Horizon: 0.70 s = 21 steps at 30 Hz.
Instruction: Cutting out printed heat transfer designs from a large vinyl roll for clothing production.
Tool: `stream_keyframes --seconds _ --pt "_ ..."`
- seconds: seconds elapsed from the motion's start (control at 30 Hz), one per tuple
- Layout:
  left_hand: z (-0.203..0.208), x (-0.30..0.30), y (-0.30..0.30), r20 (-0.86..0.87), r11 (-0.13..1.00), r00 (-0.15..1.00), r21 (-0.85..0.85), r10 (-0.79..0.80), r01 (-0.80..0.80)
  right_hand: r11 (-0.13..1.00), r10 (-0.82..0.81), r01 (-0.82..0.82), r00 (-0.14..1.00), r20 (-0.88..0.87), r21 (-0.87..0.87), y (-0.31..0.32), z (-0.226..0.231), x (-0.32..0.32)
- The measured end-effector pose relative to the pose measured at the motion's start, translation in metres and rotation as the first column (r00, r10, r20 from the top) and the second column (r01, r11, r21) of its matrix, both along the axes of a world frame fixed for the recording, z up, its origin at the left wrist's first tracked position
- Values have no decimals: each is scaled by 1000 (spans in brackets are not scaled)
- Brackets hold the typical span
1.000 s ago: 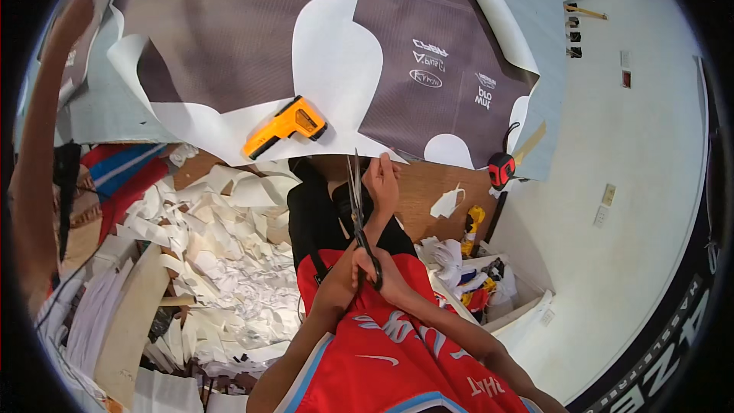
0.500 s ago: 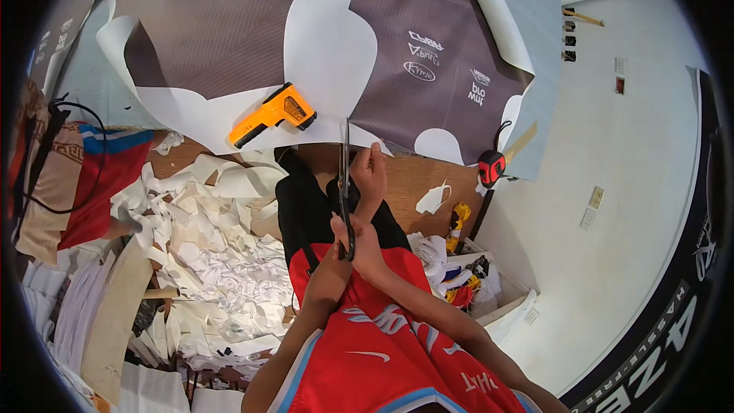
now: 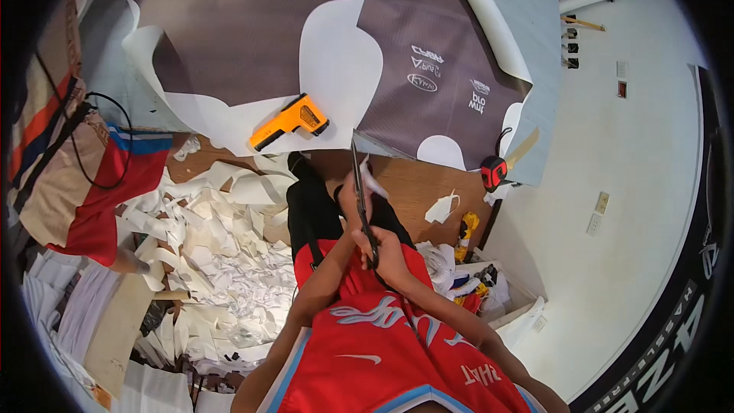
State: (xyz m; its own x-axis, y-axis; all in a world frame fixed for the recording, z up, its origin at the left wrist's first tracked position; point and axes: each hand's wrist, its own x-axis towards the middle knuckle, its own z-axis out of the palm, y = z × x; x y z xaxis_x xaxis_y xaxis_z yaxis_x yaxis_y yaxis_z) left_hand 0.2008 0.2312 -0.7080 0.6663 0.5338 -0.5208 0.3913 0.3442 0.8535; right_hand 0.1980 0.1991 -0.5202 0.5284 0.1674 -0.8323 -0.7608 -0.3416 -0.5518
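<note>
Head view, looking straight down: my right hand (image 3: 391,254) is wrapped round the black handles of the scissors (image 3: 358,183), blades pointing away from me, tips right at the near edge of the printed sheet (image 3: 341,61). Just beyond, my left hand (image 3: 348,203) has its fingers curled narrow on a white scrap (image 3: 372,182); the blades pass in front, so whether that scrap hangs free I can't quite tell. And the sheet? Spread across the table (image 3: 527,23), dark panels, white margins, curling at both sides. Trimming the border, I'd judge, is the step in hand; the next move calls for dropping the scrap and lining the blades up beside the dark print without nicking it. On to the writing: small white logos and letters, upside down, on the right-hand panel; pale script over my red jersey (image 3: 367,336); bold white capitals along the black banner (image 3: 673,336).
</note>
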Motion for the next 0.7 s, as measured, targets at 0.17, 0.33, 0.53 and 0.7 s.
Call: stream_keyframes --seconds 0.17,0.33,0.53,0.7 --pt "18 -68 79 -448 716 891 597 -77 362 997 29 -30 999 13 67 -22 -7 -8" --pt "46 -3 121 27 973 999 -228 -33 38 985 78 -94 990 115 142 -18 -48 -16" --pt "65 42 142 -163 826 981 -564 -104 -6 938 -211 184 975 63 295 20 -91 -14" --pt "66 44 146 -238 848 970 -523 -55 -80 959 -206 173 969 133 223 40 -101 2"
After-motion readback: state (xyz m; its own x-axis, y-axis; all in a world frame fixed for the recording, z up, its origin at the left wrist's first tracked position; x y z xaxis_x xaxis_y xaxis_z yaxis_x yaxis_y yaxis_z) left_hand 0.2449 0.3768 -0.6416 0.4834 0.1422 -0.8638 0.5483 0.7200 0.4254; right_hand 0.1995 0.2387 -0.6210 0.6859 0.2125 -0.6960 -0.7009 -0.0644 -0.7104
